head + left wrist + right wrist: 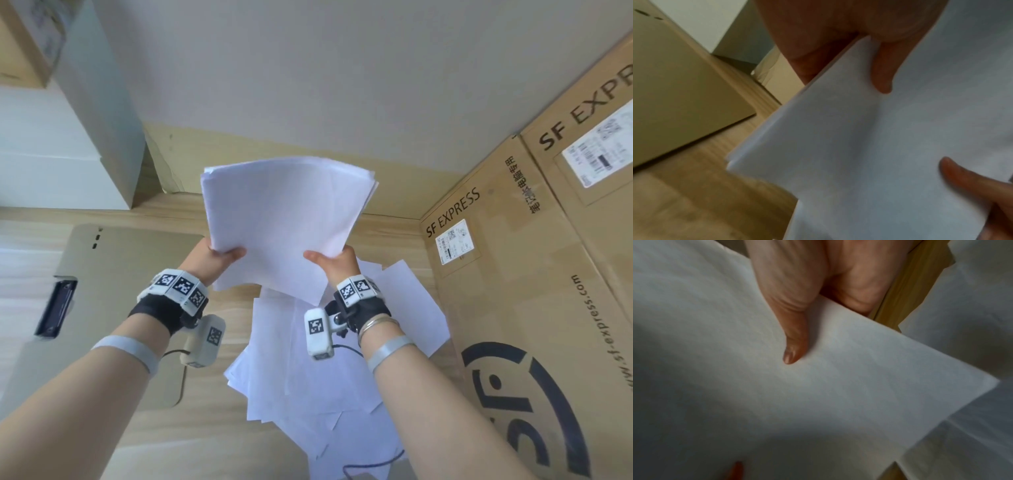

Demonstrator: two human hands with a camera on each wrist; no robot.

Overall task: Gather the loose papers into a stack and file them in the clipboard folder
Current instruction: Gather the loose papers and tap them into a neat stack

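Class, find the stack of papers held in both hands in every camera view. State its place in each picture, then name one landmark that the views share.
Head view: the held stack of papers sits centre frame, raised above the table.
Left wrist view: it fills the right and lower part, under the left hand's thumb.
Right wrist view: it fills the left and centre, under the right hand's thumb.
Shared landmark: the wooden table.

Fingers of the left hand (219,255) and the right hand (334,262) lie behind the held stack of paper (281,222); only thumbs show. The stack covers part of the loose sheets (329,370) below. Clipboard folder (113,308): partly hidden by left forearm, clip blurred. Cardboard boxes (534,274) cut off at right edge; label text unreadable.
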